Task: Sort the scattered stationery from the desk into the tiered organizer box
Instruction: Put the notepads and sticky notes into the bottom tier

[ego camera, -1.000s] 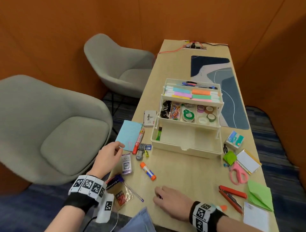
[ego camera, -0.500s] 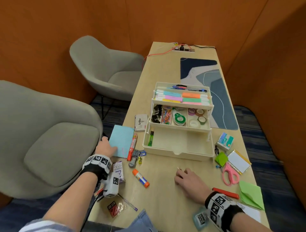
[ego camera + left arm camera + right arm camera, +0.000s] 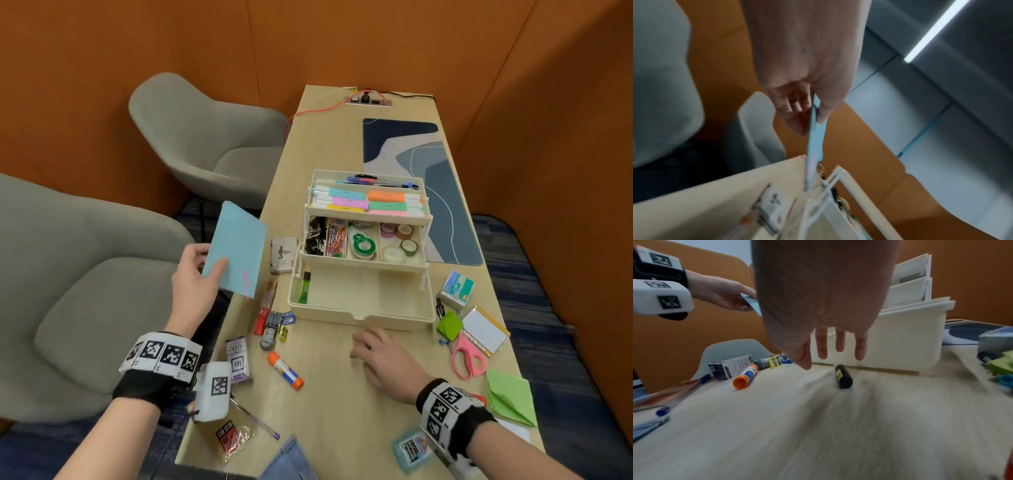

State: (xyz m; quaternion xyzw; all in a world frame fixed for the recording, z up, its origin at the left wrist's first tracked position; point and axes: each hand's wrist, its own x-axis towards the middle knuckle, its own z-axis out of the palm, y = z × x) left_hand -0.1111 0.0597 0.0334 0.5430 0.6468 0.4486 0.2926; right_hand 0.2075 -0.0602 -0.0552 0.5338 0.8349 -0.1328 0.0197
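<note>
Pinching the blue pad (image 3: 236,251) (pink clip on its edge) in the left hand (image 3: 191,284), left of the box (image 3: 359,308); hovering the right hand (image 3: 387,359), fingers spread, just before it.

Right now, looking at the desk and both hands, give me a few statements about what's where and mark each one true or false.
1. The left hand holds the light blue notepad lifted off the desk. True.
2. The right hand holds the pink scissors. False: it holds nothing and its fingers are straight; the scissors lie on the desk to its right.
3. The organizer box has its tiers opened out. True.
4. The glue stick is in the box's bottom compartment. False: it lies on the desk in front of the box.
5. A pink paper clip sits on the notepad's edge. True.
</note>
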